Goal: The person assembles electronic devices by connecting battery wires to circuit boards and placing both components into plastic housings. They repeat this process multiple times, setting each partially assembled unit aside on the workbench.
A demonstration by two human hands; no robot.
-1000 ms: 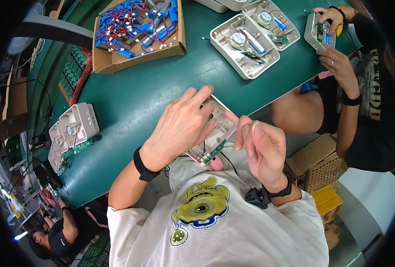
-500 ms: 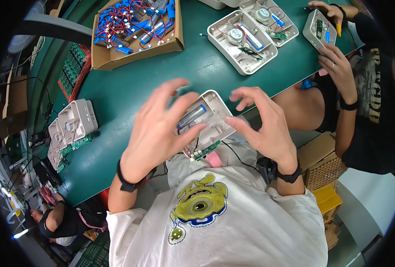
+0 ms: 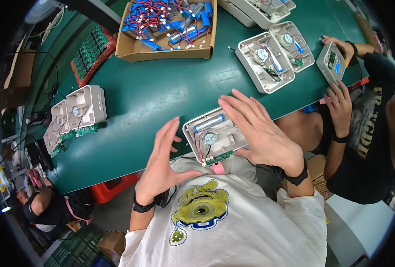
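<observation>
An open off-white plastic casing (image 3: 189, 129) sits at the near table edge in front of my shirt. Inside it are a blue-and-silver cylindrical battery (image 3: 209, 123), a round speaker (image 3: 210, 138) and thin wires. A narrow green circuit board (image 3: 219, 158) lies along its near edge. To the casing's left, my left hand (image 3: 157, 164) is open and apart from it, thumb and fingers spread. My right hand (image 3: 268, 133) reaches over the casing's right end with fingers stretched out; whether it touches the casing is unclear.
A cardboard box (image 3: 171, 54) of wired batteries stands at the back. Green boards (image 3: 90, 51) lie at far left, above stacked casings (image 3: 90, 104). Open casings (image 3: 266, 82) with speakers sit to the right. Beyond them, a co-worker's hands (image 3: 340, 100) are at another casing (image 3: 330, 62).
My left hand has drawn back from over the casing to its left. My right hand has come over the casing's right end. The casing lies more level, its speaker now visible.
</observation>
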